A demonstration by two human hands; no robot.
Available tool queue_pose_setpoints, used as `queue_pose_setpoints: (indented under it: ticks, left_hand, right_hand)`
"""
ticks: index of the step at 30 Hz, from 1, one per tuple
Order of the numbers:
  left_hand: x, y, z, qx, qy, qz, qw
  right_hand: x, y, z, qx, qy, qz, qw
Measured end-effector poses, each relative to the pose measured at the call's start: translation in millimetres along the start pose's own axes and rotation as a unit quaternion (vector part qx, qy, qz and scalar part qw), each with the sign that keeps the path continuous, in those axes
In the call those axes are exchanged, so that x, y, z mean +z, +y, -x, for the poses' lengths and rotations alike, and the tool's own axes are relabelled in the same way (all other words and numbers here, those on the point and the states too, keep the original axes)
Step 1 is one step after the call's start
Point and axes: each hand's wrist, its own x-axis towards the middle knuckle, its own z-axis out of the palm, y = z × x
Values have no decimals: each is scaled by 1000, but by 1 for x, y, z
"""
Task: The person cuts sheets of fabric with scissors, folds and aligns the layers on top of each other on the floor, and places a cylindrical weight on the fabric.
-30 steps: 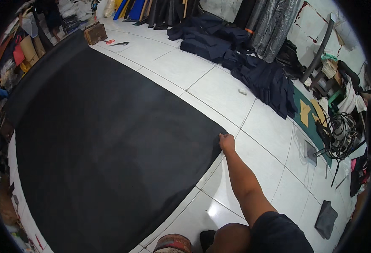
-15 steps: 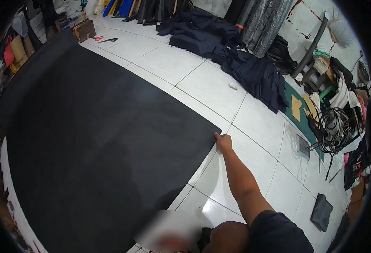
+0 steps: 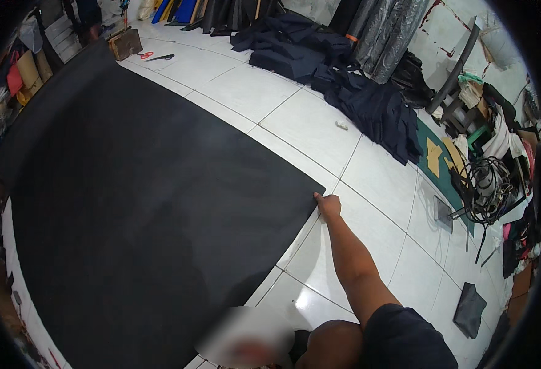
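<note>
A large black sheet of material (image 3: 160, 184) is spread over the floor and fills the left and middle of the view. At its right-hand corner, my right hand (image 3: 328, 206) pinches the edge, with the thumb on top and the fingers underneath. The material lies mostly flat, and its far left end rises slightly near a brown block (image 3: 125, 44). My left hand is out of sight. A blurred patch covers part of the lower edge, beside my bent knee (image 3: 335, 344).
White floor tiles (image 3: 298, 123) border the sheet. Red-handled scissors (image 3: 145, 55) and dark scissors (image 3: 161, 58) lie beyond it. Dark fabric (image 3: 369, 117) is heaped at the back, near wrapped rolls (image 3: 387, 43). Coiled black cable (image 3: 486, 190) and a folded dark piece (image 3: 469, 310) are on the right.
The view has shifted very slightly. My right hand keeps its pinch on the sheet's corner. At the far upper left, a person's dark-clothed figure has moved a little to the right.
</note>
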Motion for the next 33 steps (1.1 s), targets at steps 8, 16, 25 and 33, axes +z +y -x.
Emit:
queue_pose_setpoints:
  ticks: [8, 16, 25, 33]
  left_hand:
    - [29, 24, -7, -185, 94, 214, 954]
    - [28, 6, -23, -145, 147, 287, 936]
    - [5, -11, -16, -181, 160, 295, 924]
    - [-58, -8, -64, -129, 344, 237, 900]
  right_hand:
    - [-7, 19, -11, -68, 32, 134, 988]
    - [3, -5, 205, -495, -160, 65, 852]
    - [28, 15, 308, -664, -306, 141, 668]
    - [-5, 10, 298, -645, -333, 199, 658]
